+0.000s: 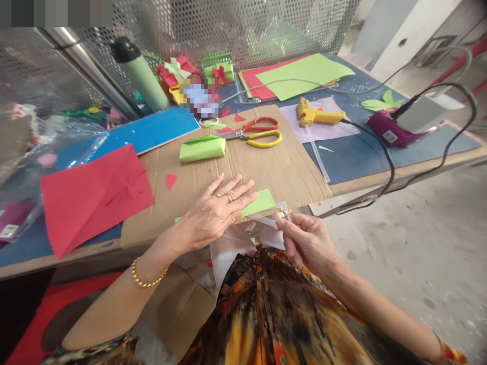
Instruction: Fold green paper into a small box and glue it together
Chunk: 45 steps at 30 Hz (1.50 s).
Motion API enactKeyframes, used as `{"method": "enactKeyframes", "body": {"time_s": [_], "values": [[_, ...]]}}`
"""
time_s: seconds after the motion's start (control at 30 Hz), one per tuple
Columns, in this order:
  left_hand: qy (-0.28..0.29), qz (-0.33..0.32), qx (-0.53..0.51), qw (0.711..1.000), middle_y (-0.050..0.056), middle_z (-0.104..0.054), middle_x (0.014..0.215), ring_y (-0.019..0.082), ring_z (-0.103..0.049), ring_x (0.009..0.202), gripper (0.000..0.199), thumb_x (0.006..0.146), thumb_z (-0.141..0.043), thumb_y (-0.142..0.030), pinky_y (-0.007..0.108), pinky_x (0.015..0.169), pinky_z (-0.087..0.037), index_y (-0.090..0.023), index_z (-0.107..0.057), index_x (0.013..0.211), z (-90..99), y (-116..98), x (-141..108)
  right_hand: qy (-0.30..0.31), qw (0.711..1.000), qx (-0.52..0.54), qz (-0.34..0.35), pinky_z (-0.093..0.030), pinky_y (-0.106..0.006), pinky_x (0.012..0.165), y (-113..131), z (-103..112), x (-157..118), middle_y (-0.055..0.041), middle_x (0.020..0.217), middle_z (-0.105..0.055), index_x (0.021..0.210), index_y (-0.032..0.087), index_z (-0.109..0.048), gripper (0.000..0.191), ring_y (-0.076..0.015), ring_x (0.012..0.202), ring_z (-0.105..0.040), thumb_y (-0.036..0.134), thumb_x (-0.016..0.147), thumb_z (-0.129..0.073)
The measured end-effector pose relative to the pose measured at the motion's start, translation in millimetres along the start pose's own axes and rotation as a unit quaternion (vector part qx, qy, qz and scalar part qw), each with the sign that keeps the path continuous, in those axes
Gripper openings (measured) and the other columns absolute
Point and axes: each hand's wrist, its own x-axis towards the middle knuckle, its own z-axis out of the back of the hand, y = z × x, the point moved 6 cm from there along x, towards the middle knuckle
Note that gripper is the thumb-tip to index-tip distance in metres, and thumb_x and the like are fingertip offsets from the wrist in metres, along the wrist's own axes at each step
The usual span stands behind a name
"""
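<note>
The left hand (213,210) lay open and flat, its fingers a little spread, on a green paper strip (262,202). This strip was at the near edge of the cardboard (292,167), which covered a part of the desk (342,159). The right hand (310,238) pinched a clear plastic piece (267,221) between thumb and fingers, just beside the strip's right end; whether the two touched, I could not tell.

In my judgement, this step asked for an even pressure from the left palm, so that the thin paper did not slide or wrinkle. It was also better to keep the clear piece low and straight, because so near to the edge the paper had little support and could bend.

As for containers, the green bottle (144,81) stood behind with its black lid on, and its content was hidden. At the far left, a transparent plastic bag (89,147) spread partly over the blue board (152,133); a pink piece (47,160) seemed to be under or inside it. I could not tell which.
</note>
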Motion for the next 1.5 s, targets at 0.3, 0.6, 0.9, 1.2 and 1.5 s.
{"method": "enactKeyframes", "body": {"time_s": [0.3,0.6,0.9,1.2,1.5], "values": [[0.040,0.013,-0.023,0.999,0.002,-0.025,0.173,0.025,-0.013,0.163,0.057,0.112,-0.019,-0.044,0.055,0.134,-0.008,-0.023,-0.036,0.162,0.8,0,1,0.006,1.000,-0.014,0.003,-0.027,-0.015,0.027,-7,-10,3,0.0031,0.037,-0.055,0.070,0.016,-0.065,0.052,-0.0061,0.024,-0.039,0.065,0.069,-0.081],[0.033,0.005,-0.059,0.998,0.004,-0.028,0.172,0.026,-0.013,0.163,0.080,0.104,-0.003,-0.065,0.056,0.133,-0.006,-0.022,-0.039,0.161,2.3,0,1,0.015,0.999,-0.031,-0.003,-0.024,-0.016,0.026,-6,-20,6,0.0039,0.037,-0.054,0.069,0.019,-0.062,0.047,-0.0066,0.024,-0.039,0.063,0.071,-0.078],[0.033,0.002,-0.064,0.997,0.004,-0.027,0.172,0.026,-0.012,0.164,0.084,0.102,0.001,-0.067,0.057,0.133,-0.005,-0.022,-0.038,0.162,1.2,0,0,0.034,0.998,-0.059,0.009,-0.024,-0.014,0.028,-9,-24,1,0.0028,0.038,-0.055,0.061,0.020,-0.054,0.049,-0.0051,0.025,-0.039,0.062,0.076,-0.074],[0.040,0.002,-0.068,0.997,0.004,-0.027,0.173,0.027,-0.011,0.164,0.087,0.101,0.003,-0.069,0.056,0.133,-0.004,-0.021,-0.037,0.162,2.4,-1,1,0.059,0.997,-0.042,0.017,-0.023,-0.013,0.028,-14,-36,2,0.0027,0.038,-0.056,0.059,0.020,-0.050,0.054,-0.0047,0.024,-0.040,0.064,0.077,-0.075],[0.037,-0.008,-0.057,0.998,0.007,-0.027,0.173,0.027,-0.009,0.164,0.089,0.100,0.002,-0.070,0.055,0.133,0.000,-0.020,-0.037,0.162,-0.3,-4,14,0.056,0.997,0.047,0.015,-0.033,-0.017,0.029,-13,-36,7,0.0014,0.042,-0.061,0.067,0.018,-0.058,0.054,-0.0090,0.026,-0.048,0.066,0.070,-0.083]]}}
